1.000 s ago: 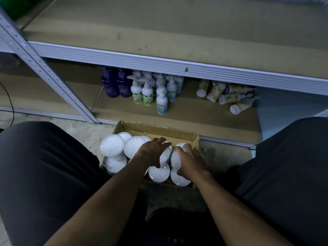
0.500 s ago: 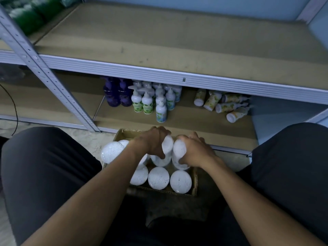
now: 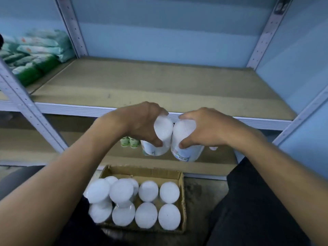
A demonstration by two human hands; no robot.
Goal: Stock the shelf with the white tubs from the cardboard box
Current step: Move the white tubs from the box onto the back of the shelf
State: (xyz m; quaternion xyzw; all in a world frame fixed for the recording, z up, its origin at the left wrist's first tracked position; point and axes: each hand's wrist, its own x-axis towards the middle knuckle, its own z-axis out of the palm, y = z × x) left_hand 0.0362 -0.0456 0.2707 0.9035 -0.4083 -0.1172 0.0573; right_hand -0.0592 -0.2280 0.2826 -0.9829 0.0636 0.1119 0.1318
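Note:
My left hand [image 3: 142, 123] grips a white tub [image 3: 162, 134] by its lid end, and my right hand [image 3: 205, 128] grips a second white tub [image 3: 184, 139] the same way. The two tubs touch side by side in the air, just in front of the edge of the bare brown shelf board [image 3: 159, 86]. Below them the open cardboard box [image 3: 182, 176] stands on the floor between my knees. Several white tubs [image 3: 148, 190] remain in it, lids up; two at its left lie on top of the others.
Green packets [image 3: 32, 55] are stacked on the neighbouring shelf at the left. Grey perforated uprights [image 3: 19, 96] frame the bay. Small green-labelled bottles [image 3: 129, 142] stand on the lower shelf behind my hands. My dark trouser legs flank the box.
Both hands have lifted a tub each out of the box and risen to the level of the middle shelf. My view has tilted upward.

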